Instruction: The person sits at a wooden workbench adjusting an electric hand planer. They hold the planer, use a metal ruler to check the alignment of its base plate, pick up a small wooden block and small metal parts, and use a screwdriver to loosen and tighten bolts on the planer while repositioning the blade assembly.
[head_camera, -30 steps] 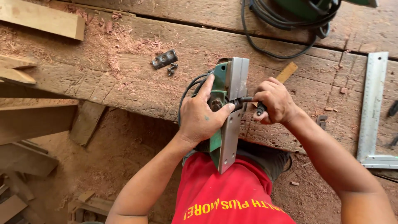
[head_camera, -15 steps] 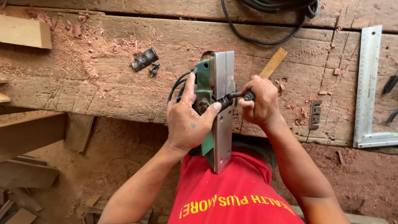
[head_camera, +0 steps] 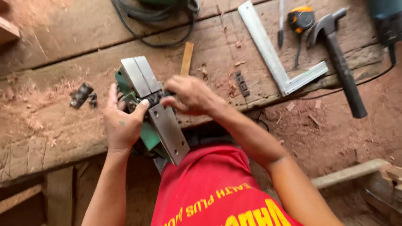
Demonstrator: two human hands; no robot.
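Note:
A green electric planer (head_camera: 161, 123) lies upside down at the edge of the wooden bench (head_camera: 63, 50), its metal sole plates facing up. My left hand (head_camera: 122, 123) grips its left side, thumb on the drum area. My right hand (head_camera: 190, 95) is closed over a small dark tool at the gap between the two plates; the tool is mostly hidden by my fingers. A wooden stick (head_camera: 186, 57) lies just beyond my right hand.
Small dark metal parts (head_camera: 82, 94) lie to the left, another dark part (head_camera: 241, 83) to the right. A metal square (head_camera: 274, 60), a hammer (head_camera: 340, 62), a tape measure (head_camera: 300, 17), a pen-like tool (head_camera: 281, 23) and a black cable (head_camera: 155, 25) lie farther back. Sawdust covers the bench.
The view has swung right, bringing the hammer and tape measure into sight. The planer now sits tilted. My right hand has moved in over the planer's middle.

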